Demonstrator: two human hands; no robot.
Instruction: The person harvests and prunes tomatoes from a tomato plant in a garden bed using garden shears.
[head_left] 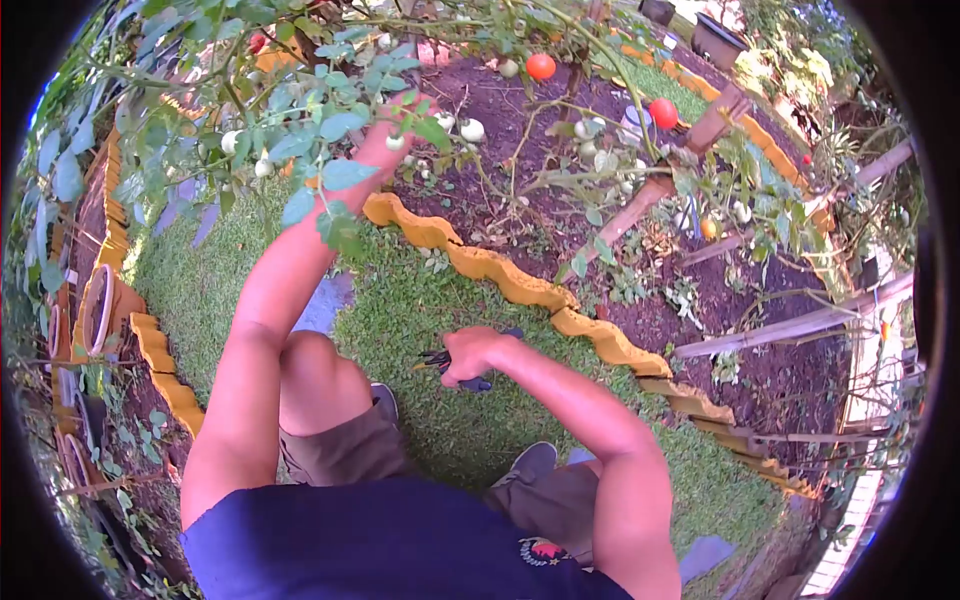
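Note:
My left arm stretches up into the tomato plant [350, 120], and my left hand [408, 108] is among its leaves and stems. Leaves cover part of that hand, so its fingers do not show clearly. Close beside it hang pale green tomatoes [472, 130]. Lower down, over the grass, my right hand [470, 354] is closed around a pair of pruning shears [480, 383]. The dark handles stick out on either side of the fist and the blades point left. A red tomato [540, 67] and another red tomato [662, 113] hang farther right.
Wavy yellow edging [500, 272] separates the grass [400, 290] from the dark soil bed [490, 90]. Wooden stakes [630, 222] lean across the bed at right. A dark planter [717, 42] stands at the back. More edging [165, 370] runs along the left.

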